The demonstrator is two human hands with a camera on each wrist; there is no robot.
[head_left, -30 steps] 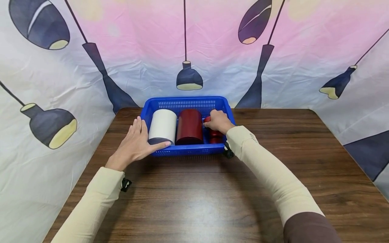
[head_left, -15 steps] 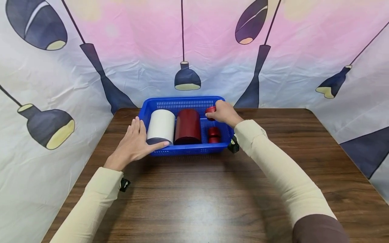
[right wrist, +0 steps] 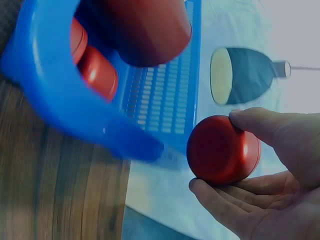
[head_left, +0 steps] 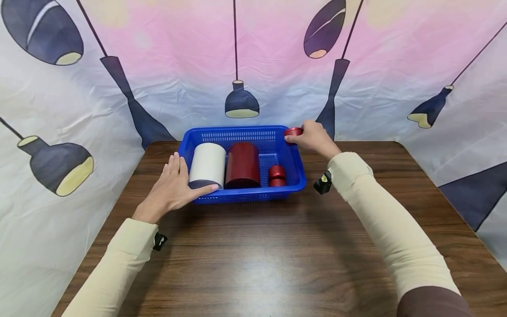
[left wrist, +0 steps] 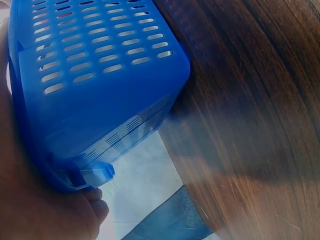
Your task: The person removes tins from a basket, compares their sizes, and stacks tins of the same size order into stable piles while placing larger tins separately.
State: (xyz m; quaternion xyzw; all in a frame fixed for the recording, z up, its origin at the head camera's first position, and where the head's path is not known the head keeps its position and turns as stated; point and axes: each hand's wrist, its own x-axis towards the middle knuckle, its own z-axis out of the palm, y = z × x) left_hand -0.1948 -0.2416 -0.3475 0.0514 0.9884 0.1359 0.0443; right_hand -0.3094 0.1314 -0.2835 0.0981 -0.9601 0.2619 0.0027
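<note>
The basket (head_left: 237, 192) stands on the table (head_left: 253, 255). Inside it, one cylinder (head_left: 207, 163) lies left, another cylinder (head_left: 242, 163) middle, two tins (head_left: 277, 171) front right. At its back right corner, the right hand (head_left: 315, 138) holds a third tin (head_left: 292, 135).

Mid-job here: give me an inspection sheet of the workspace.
Surface: brown wood-grain table.
Job's things: blue basket containing a white cylinder, a dark red cylinder and two small red cylinders.
Clutter: nothing seen.
Left hand: at the basket's left side, fingers straight, thumb at the near rim.
Right hand: pinches a third small red cylinder near the basket's far right corner.
Cables: nothing seen.
Surroundings: cloth with printed lamps.
</note>
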